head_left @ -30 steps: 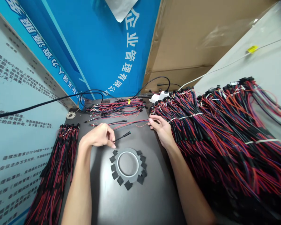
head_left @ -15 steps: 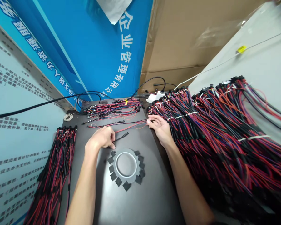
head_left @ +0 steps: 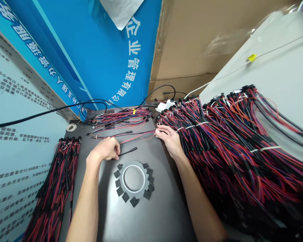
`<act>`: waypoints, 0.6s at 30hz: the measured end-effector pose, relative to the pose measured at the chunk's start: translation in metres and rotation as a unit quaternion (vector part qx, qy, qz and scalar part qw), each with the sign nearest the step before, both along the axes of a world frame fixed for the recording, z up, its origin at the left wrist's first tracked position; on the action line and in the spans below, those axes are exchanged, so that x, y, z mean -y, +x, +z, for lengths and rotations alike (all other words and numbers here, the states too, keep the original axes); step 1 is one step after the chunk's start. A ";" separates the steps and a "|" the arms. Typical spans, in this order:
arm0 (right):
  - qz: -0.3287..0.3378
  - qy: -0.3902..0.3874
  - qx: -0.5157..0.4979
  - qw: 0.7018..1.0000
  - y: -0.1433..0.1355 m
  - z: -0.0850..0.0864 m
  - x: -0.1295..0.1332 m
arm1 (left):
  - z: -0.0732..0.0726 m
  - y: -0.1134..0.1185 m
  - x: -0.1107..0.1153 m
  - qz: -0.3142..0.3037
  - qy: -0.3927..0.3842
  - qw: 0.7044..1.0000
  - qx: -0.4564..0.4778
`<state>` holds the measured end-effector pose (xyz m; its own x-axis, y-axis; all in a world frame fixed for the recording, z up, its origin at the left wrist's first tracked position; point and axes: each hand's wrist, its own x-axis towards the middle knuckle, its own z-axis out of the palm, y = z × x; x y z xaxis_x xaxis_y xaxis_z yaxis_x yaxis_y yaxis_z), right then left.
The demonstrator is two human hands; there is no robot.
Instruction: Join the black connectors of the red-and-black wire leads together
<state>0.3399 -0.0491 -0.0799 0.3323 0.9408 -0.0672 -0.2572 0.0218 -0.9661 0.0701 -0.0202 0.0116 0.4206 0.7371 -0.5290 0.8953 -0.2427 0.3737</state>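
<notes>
A wire harness (head_left: 136, 137) with red and dark wires stretches between my two hands above the grey table. My left hand (head_left: 108, 148) is closed on its left part, and a black cable end with a plug (head_left: 131, 151) sticks out to the right below the fingers. My right hand (head_left: 168, 137) pinches the harness's other end, close to the large wire pile. Just nearer to me lies a grey ring (head_left: 133, 178) with black tape pieces stuck around its edge. Behind the hands, a few loose harnesses (head_left: 116, 135) lie across the table.
Bundled harnesses (head_left: 194, 117) are heaped along the right side. Another bundle (head_left: 63, 168) hangs at the left edge. A row of harnesses (head_left: 118, 117) lies at the back, near a white adapter (head_left: 164, 106) and a coiled white cord (head_left: 71, 127). A black cable (head_left: 40, 114) crosses at left.
The view has shifted slightly. My left hand has turned a little and more of the black cable end shows below it. Both hands keep hold of the harness.
</notes>
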 end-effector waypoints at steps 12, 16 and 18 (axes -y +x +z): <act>0.070 -0.009 -0.025 0.997 0.005 0.001 0.002 | 0.015 0.004 0.005 -0.026 0.070 0.997 -0.016; 0.061 -0.017 -0.017 0.998 0.006 0.003 0.002 | 0.015 0.006 0.005 -0.027 0.070 0.997 -0.017; 0.047 -0.021 -0.007 0.999 0.006 0.003 0.002 | 0.013 0.006 0.005 -0.022 0.057 0.998 -0.016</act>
<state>0.3461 -0.0512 -0.0772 0.2410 0.9641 -0.1117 -0.2700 -0.0440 -0.9619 0.0763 -0.0247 0.0247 0.4381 0.7742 -0.4569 0.8939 -0.3216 0.3122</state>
